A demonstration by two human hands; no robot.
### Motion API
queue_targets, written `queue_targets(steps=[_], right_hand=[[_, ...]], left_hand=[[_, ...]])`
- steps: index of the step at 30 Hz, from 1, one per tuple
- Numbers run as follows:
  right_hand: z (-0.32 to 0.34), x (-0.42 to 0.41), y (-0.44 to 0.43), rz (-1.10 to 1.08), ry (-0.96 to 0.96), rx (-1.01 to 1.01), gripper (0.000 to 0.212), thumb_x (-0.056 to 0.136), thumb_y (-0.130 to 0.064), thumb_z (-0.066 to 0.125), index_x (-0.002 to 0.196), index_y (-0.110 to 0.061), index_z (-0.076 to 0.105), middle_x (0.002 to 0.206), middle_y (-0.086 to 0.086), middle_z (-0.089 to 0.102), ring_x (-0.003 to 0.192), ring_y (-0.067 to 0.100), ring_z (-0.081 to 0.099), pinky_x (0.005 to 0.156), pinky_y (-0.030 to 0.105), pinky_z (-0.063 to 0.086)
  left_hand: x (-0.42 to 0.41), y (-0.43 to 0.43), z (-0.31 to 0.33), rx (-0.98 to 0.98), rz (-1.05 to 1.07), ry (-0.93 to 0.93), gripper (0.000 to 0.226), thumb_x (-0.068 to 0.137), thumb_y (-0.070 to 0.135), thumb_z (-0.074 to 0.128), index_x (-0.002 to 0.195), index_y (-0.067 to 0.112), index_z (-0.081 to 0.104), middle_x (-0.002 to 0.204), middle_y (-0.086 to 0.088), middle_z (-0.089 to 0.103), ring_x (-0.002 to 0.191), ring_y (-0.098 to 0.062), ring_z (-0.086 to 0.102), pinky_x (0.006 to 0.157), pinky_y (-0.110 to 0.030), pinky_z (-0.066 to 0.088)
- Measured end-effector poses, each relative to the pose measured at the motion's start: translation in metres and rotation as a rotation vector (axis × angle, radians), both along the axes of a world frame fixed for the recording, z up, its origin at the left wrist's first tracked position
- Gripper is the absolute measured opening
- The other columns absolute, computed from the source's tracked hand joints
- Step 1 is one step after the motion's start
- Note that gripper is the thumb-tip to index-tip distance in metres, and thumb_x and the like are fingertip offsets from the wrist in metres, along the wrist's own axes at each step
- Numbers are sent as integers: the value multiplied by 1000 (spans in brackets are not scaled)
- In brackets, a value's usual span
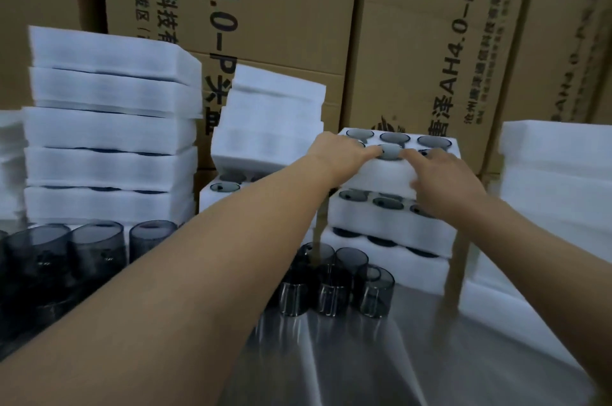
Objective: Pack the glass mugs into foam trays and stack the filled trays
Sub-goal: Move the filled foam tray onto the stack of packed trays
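Both hands flat and open-fingered, gripping nothing: left hand (344, 153) and right hand (443, 180) on the top white foam tray of smoky grey glass mugs (397, 153), far right stack. Uneven pressure risks sliding it off; loose grey mugs (334, 283) below.

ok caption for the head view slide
Both hands, left hand and right hand, steady the top foam tray of smoky glass mugs.
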State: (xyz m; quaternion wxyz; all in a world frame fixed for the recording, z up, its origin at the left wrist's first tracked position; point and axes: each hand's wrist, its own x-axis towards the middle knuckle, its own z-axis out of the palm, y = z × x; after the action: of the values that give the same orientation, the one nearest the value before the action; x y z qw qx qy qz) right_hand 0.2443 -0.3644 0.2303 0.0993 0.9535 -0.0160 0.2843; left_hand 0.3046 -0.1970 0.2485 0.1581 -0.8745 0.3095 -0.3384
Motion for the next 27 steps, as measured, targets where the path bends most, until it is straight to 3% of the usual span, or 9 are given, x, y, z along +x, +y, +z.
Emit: queue_targets(steps=[5, 10, 12, 14, 18, 21, 24, 26, 27], right_hand=[[3, 26, -9, -95, 34, 66, 56, 93, -12, 46, 144, -29, 28, 123, 18, 46, 110, 33, 48, 85, 38, 44], [-19, 31, -12, -243, 161, 44, 58, 94, -19, 44, 144, -40, 23, 145, 12, 34, 135, 32, 27, 113, 52, 15], [-28, 31, -9, -265, 169, 48, 62, 94, -17, 41, 147, -39, 17, 147, 13, 30, 138, 31, 22, 114, 53, 11], [-31, 29, -8, -266, 184, 35, 65, 94, -17, 38, 149, -37, 11, 149, 13, 26, 139, 31, 20, 115, 51, 11], [-25, 6, -7, -191, 203, 39, 66, 94, -16, 36, 152, -27, 7, 155, 12, 15, 142, 31, 10, 118, 47, 4], [-14, -22, -8, -19, 106, -157, 55, 95, -23, 40, 148, -26, 26, 152, 6, 27, 141, 24, 19, 117, 44, -3], [17, -59, -12, 178, -158, -261, 44, 88, -17, 54, 131, -16, 54, 134, 10, 51, 126, 28, 42, 114, 48, 14], [39, -78, -22, 156, -406, -226, 43, 78, -10, 62, 121, -8, 60, 122, 18, 56, 116, 35, 46, 104, 50, 26], [52, -86, -29, 25, -488, -161, 49, 76, -11, 62, 124, -9, 56, 127, 20, 52, 121, 36, 41, 105, 50, 25]], left_hand=[[21, -22, -3, -46, 46, 29, 63, 92, 2, 45, 143, 32, 23, 119, -5, 54, 104, -26, 55, 65, -34, 38], [30, -35, -32, -51, 69, 154, 59, 94, 10, 46, 144, 31, 23, 127, -11, 50, 112, -28, 51, 71, -36, 38], [29, -36, -50, -184, 66, 232, 66, 94, 9, 47, 149, 29, 16, 143, -14, 36, 132, -29, 34, 87, -39, 42], [26, -33, -64, -252, 62, 273, 74, 94, 7, 45, 151, 27, 2, 157, -13, 10, 145, -28, 8, 104, -43, 35], [6, -8, -76, -149, 133, 281, 79, 95, 9, 40, 150, 17, -16, 158, -11, -18, 147, -27, -10, 118, -46, 13], [-29, 20, -83, -94, 72, 300, 80, 91, 7, 44, 151, 17, -8, 160, -10, -12, 147, -26, -6, 118, -44, 13], [-79, 44, -93, -189, -108, 305, 69, 91, 12, 46, 151, 21, 13, 160, -5, 9, 146, -21, 9, 114, -38, 18], [-116, 63, -104, -257, -238, 286, 61, 88, 15, 49, 146, 23, 31, 154, -1, 28, 140, -19, 26, 110, -37, 28], [-134, 73, -112, -268, -288, 265, 57, 86, 17, 51, 141, 23, 40, 149, 1, 38, 135, -17, 35, 106, -36, 36]])
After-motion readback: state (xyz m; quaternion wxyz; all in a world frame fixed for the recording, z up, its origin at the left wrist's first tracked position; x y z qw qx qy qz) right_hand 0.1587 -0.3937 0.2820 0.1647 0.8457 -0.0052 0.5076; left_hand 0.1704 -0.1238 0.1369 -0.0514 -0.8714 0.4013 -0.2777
